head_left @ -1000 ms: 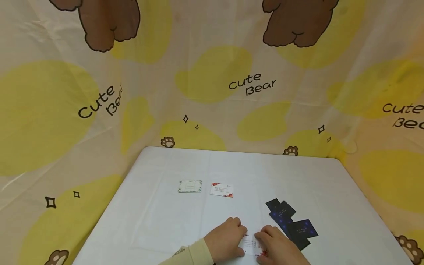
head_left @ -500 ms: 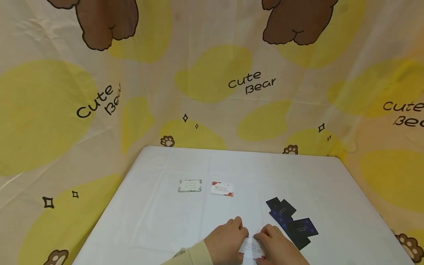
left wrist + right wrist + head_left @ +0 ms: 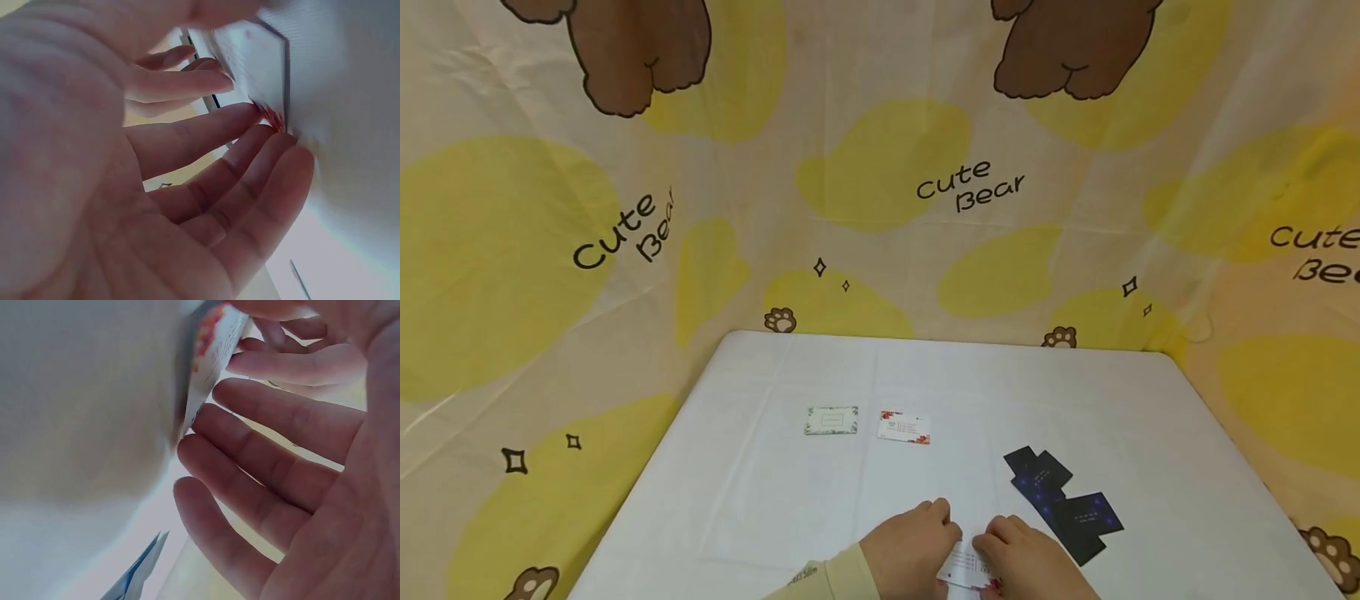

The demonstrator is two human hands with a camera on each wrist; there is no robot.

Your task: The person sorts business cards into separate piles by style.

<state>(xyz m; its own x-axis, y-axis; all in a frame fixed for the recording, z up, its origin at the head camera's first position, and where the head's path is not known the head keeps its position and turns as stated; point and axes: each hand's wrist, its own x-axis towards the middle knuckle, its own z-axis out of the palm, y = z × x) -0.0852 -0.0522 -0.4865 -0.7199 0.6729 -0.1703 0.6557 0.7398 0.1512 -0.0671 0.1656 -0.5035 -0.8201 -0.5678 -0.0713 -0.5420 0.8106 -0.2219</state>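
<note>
Yellow and cream cloth [image 3: 850, 50] with brown bears hangs behind a white table [image 3: 760, 500]. From the head view, the left hand [image 3: 908, 550] and the right hand [image 3: 1033, 558] both pinch a small white card [image 3: 970, 568] at the near side of the table. One hand has each end, and the middle of the card shows between them. A pale sleeve [image 3: 838, 577] covers the left wrist. Farther back, a leaf card [image 3: 831, 421] lies just beside a flower card [image 3: 904, 427], with a little gap between them. Dark cards [image 3: 1052, 500] lie on top of each other near the right hand. From the left wrist view, the left hand's fingertips touch the card by its red corner, and its thumb is at the top, partly cut off. I can't tell if it is one card or a few together. From the right wrist view, the right hand's fingertips are on the card's edge too, and a corner of the dark cards peeks in below. The white card looks light, thin and a bit stiff. It may be slippery, and a hard squeeze might bend it, so the best place to hold it is softly by its edges.
</note>
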